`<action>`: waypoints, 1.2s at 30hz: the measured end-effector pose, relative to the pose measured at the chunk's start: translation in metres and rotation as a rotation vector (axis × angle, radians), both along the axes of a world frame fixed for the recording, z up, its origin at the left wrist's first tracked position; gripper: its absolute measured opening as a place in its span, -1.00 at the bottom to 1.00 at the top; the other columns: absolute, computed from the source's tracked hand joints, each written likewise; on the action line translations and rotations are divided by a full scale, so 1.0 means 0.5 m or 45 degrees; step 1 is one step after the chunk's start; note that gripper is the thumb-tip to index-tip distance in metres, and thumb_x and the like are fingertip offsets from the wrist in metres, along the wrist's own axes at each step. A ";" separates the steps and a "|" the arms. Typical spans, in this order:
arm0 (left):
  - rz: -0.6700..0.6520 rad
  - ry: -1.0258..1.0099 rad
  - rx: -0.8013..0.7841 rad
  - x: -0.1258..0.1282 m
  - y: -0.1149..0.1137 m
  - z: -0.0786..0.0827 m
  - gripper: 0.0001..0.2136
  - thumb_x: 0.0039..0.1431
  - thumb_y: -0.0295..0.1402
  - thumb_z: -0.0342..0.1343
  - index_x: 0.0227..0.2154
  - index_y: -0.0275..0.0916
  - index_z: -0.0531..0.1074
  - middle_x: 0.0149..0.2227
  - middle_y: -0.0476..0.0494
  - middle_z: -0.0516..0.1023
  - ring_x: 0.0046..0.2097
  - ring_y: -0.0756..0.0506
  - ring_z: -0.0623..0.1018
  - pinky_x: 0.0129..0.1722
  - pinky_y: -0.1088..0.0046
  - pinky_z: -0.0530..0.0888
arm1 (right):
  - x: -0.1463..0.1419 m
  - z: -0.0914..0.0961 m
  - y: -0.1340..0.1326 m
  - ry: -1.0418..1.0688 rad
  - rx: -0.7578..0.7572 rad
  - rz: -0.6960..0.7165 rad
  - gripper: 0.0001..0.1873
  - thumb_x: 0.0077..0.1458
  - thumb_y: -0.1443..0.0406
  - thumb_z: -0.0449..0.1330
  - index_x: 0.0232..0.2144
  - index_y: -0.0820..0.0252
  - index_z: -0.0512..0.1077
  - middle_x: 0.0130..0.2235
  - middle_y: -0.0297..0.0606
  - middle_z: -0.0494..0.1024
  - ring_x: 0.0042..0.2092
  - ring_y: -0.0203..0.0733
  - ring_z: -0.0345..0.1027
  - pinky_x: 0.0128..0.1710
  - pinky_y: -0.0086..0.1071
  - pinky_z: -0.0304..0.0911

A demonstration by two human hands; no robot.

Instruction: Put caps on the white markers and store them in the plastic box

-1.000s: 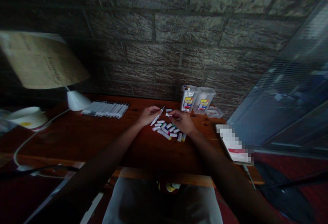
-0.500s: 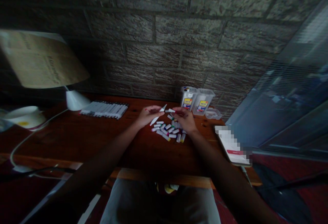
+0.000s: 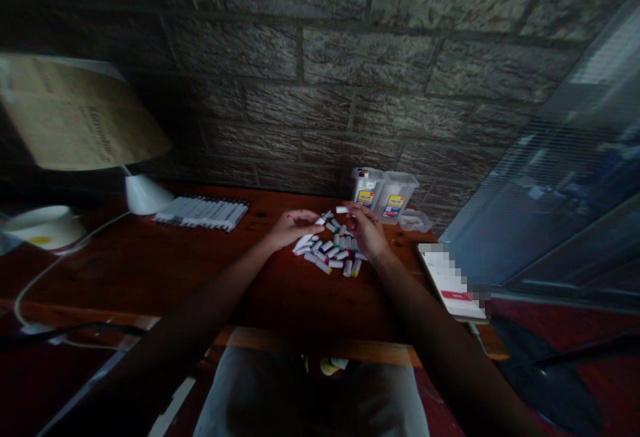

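A white marker (image 3: 303, 239) slants down toward me from my left hand (image 3: 293, 229), whose fingers are closed on its upper part. My right hand (image 3: 367, 230) pinches a small white marker cap (image 3: 343, 209) between thumb and fingers, a little to the right of the marker's upper end and apart from it. Below and between both hands lies a loose pile of white marker caps (image 3: 336, 264) with coloured ends, yellow, green, pink and blue among them. My right hand hides part of the pile's right side.
A row of white markers (image 3: 203, 213) lies at the left. Two clear plastic cases (image 3: 397, 201) stand by the wall beside a shallow clear tray (image 3: 415, 221). A lamp (image 3: 145, 194), a white cup (image 3: 45, 227) and a cable are farther left; a tablet-like device (image 3: 450, 280) lies right.
My right hand has lifted slightly up and to the right with the cap. The marker in my left hand has shifted a little lower, its upper end nearer the fingers.
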State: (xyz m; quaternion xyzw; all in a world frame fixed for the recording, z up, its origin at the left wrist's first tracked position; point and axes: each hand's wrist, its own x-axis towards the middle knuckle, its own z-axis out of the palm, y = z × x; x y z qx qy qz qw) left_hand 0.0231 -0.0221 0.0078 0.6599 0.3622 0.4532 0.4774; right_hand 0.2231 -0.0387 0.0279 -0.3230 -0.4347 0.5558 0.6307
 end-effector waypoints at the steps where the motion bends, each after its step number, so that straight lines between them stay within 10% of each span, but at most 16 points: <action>1: 0.004 0.005 0.007 0.000 -0.001 0.001 -0.61 -0.18 -0.17 0.39 -0.30 -0.31 0.55 -0.31 -0.14 0.62 -0.33 -0.06 0.57 -0.30 0.40 0.49 | 0.001 0.000 0.000 -0.021 0.003 0.002 -0.69 -0.21 0.14 0.40 -0.37 0.14 0.55 -0.56 -0.46 0.35 -0.57 -0.47 0.05 -0.60 -0.52 -0.05; 36: -0.111 0.019 0.165 0.011 -0.006 -0.002 -0.68 -0.17 -0.24 0.39 -0.36 -0.33 0.54 -0.36 -0.14 0.64 -0.36 -0.04 0.59 -0.27 0.43 0.51 | -0.013 -0.014 -0.018 -0.564 0.085 0.376 -0.65 -0.12 0.05 0.37 -0.38 0.18 0.50 -0.50 -0.39 0.48 -0.54 -0.42 0.22 -0.57 -0.50 0.09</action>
